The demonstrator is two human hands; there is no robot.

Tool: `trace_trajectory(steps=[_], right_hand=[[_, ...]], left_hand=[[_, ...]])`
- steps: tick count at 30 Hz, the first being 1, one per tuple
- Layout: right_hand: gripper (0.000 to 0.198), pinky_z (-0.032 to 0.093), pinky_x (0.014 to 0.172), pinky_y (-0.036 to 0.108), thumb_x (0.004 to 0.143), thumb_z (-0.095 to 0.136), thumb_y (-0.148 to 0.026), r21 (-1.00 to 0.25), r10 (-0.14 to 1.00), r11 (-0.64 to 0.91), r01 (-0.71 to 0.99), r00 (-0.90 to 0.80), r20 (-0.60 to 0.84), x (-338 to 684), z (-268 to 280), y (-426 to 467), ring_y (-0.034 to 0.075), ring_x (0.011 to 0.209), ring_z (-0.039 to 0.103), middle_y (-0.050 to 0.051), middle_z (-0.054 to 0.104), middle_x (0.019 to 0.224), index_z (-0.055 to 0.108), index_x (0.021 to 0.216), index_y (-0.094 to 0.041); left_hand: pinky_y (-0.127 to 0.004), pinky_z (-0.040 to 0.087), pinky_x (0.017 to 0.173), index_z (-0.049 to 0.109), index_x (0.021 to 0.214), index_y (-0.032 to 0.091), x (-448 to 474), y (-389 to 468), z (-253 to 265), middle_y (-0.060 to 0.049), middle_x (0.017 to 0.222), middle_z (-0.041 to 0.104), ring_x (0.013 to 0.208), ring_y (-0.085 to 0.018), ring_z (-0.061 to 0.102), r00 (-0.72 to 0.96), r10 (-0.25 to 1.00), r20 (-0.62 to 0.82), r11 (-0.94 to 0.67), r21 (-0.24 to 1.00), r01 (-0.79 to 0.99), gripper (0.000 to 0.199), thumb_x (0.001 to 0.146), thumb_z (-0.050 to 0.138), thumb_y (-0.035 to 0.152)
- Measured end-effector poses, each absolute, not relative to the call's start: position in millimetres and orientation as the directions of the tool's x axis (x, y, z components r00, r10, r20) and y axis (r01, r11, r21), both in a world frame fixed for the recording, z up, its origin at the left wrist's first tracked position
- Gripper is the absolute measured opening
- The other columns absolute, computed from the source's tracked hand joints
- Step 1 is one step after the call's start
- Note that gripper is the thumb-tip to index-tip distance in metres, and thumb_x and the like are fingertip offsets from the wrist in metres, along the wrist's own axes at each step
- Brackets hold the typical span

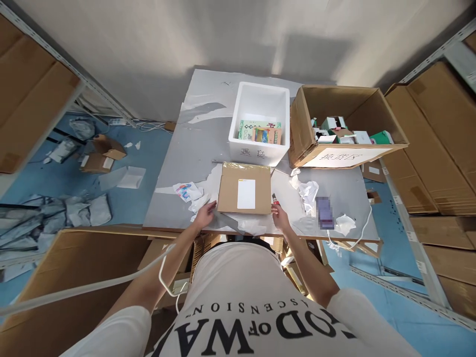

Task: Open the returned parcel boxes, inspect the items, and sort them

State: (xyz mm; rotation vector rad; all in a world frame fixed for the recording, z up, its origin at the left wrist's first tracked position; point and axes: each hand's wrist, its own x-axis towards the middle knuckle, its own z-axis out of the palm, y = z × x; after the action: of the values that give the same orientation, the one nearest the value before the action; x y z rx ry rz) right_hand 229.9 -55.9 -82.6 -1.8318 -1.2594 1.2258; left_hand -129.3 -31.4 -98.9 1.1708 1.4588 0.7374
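Note:
A closed cardboard box [227, 191] with a white label [246, 194] and clear tape along its far edge lies in front of me on the grey-covered table [174, 166]. My left hand [206, 214] is at the box's near left corner; its fingers reach toward the side, loosely apart, and hold nothing that I can see. At the near right corner, my right hand [279, 216] grips a red utility knife [275, 200], its tip pointing away from me. Crumpled white paper [308, 194] lies to the right, and a colourful crumpled wrapper [186, 191] to the left.
Behind the box stands a white foam bin [258, 153] with flat printed packs inside. Right of it, a large open carton [345, 157] holds several small boxes. A blurred phone [325, 213] with a white cable lies at right. Shelves with cartons [435, 148] flank the table.

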Motion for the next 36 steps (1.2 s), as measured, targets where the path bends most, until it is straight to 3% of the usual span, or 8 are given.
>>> trace_trajectory(steps=[3,6,11,15,19,26,30,36], right_hand=[[0.05,0.051,0.093,0.042,0.068,0.06,-0.022,-0.841,0.927,-0.357,0.407,0.049,-0.371,226.7,-92.4,-74.4,0.024,0.107,0.063,0.011,0.061,0.124,0.056,0.118,-0.022],[0.047,0.049,0.095,0.044,0.07,0.058,-0.024,-0.845,0.919,-0.38,0.376,0.047,-0.392,216.2,-93.2,-76.8,0.024,0.108,0.062,0.01,0.063,0.119,0.053,0.117,-0.022],[0.023,0.05,0.087,0.039,0.08,0.052,-0.038,-0.887,0.952,-0.295,0.354,0.025,-0.306,210.5,-64.1,-68.4,0.022,0.093,0.063,0.007,0.067,0.097,0.052,0.097,-0.022],[0.027,0.047,0.076,0.033,0.087,0.043,-0.05,-0.833,0.961,-0.277,0.478,0.147,-0.235,210.8,-18.1,-59.6,0.02,0.081,0.061,0.003,0.064,0.083,0.048,0.087,-0.024],[0.033,0.04,0.065,0.03,0.091,0.037,-0.055,-0.716,0.95,-0.311,0.625,0.227,-0.215,207.9,14.9,-43.5,0.02,0.071,0.057,0.002,0.062,0.074,0.046,0.08,-0.025],[0.033,0.035,0.059,0.029,0.092,0.037,-0.047,-0.597,0.906,-0.406,0.692,0.217,-0.364,214.0,0.6,-14.2,0.019,0.064,0.052,0.002,0.057,0.067,0.039,0.067,-0.025],[0.034,0.036,0.062,0.03,0.092,0.036,-0.046,-0.577,0.895,-0.439,0.689,0.284,-0.343,211.8,-11.3,-2.4,0.021,0.069,0.053,0.005,0.059,0.073,0.04,0.066,-0.024],[0.037,0.044,0.067,0.029,0.091,0.037,-0.053,-0.737,0.9,-0.435,0.517,0.222,-0.376,208.5,-28.9,6.7,0.018,0.071,0.055,0.003,0.06,0.073,0.047,0.073,-0.023]], left_hand=[[-0.048,0.043,0.104,0.068,0.115,0.017,-128.2,-46.4,-105.5,-0.011,0.126,0.065,0.119,-0.033,0.057,0.121,0.935,-0.333,0.274,0.895,0.351,0.06,0.058,0.069,0.038],[-0.046,0.05,0.095,0.07,0.104,0.017,-119.2,-49.9,-106.2,-0.011,0.11,0.072,0.105,-0.032,0.064,0.116,0.941,-0.319,0.246,0.876,0.414,0.048,0.066,0.064,0.045],[-0.038,0.054,0.079,0.07,0.102,0.016,-108.9,-47.9,-77.4,-0.008,0.09,0.074,0.083,-0.025,0.067,-0.019,0.971,-0.237,0.22,0.867,0.447,0.047,0.075,0.057,0.051],[-0.031,0.052,0.077,0.071,0.1,0.014,-100.6,-42.9,-25.7,-0.007,0.087,0.074,0.079,-0.021,0.067,-0.234,0.967,-0.103,0.21,0.842,0.497,0.045,0.08,0.057,0.052],[-0.028,0.048,0.072,0.075,0.083,0.015,-91.6,-28.1,15.7,-0.005,0.074,0.072,0.072,-0.019,0.065,-0.305,0.948,-0.09,0.259,0.775,0.576,0.045,0.082,0.055,0.056],[-0.031,0.044,0.072,0.077,0.083,0.017,-72.0,24.2,30.1,-0.01,0.08,0.074,0.079,-0.024,0.065,-0.242,0.964,-0.107,0.257,0.603,0.756,0.051,0.083,0.051,0.061],[-0.034,0.043,0.071,0.077,0.089,0.016,-59.5,42.0,36.5,-0.014,0.083,0.073,0.083,-0.03,0.066,-0.135,0.979,-0.151,0.193,0.493,0.848,0.054,0.08,0.053,0.064],[-0.034,0.044,0.071,0.076,0.098,0.016,-68.8,41.5,31.2,-0.013,0.083,0.072,0.086,-0.031,0.066,-0.17,0.968,-0.187,0.241,0.479,0.844,0.052,0.075,0.06,0.06]])
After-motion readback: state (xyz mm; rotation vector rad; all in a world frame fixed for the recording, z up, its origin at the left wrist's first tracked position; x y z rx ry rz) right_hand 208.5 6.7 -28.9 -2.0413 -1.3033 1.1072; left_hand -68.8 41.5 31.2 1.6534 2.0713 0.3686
